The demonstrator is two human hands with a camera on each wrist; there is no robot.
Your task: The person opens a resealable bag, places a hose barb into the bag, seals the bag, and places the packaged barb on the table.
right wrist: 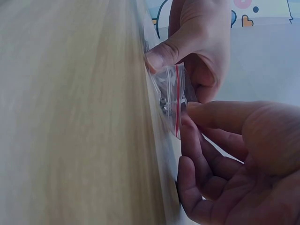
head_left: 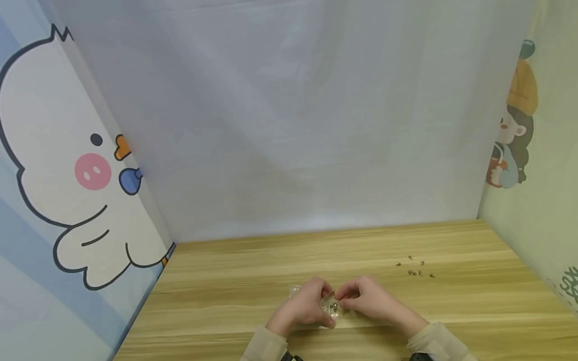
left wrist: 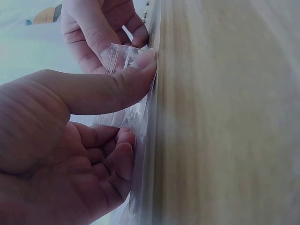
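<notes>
A small clear zip-lock bag with a red line along its mouth stands tilted just above the table. Several tiny metal pieces lie inside it, too small to identify. My left hand grips the bag from the left, its thumb across the plastic and the other fingers curled behind. At the mouth, from the right, my right hand pinches the bag's edge between thumb and index finger. Whether a small piece is also between those fingertips cannot be made out.
Several more tiny metal pieces lie scattered on the wood-grain table, right of and beyond my hands. More clear plastic shows under the left hand. A pale curtain closes off the back, with printed panels at both sides.
</notes>
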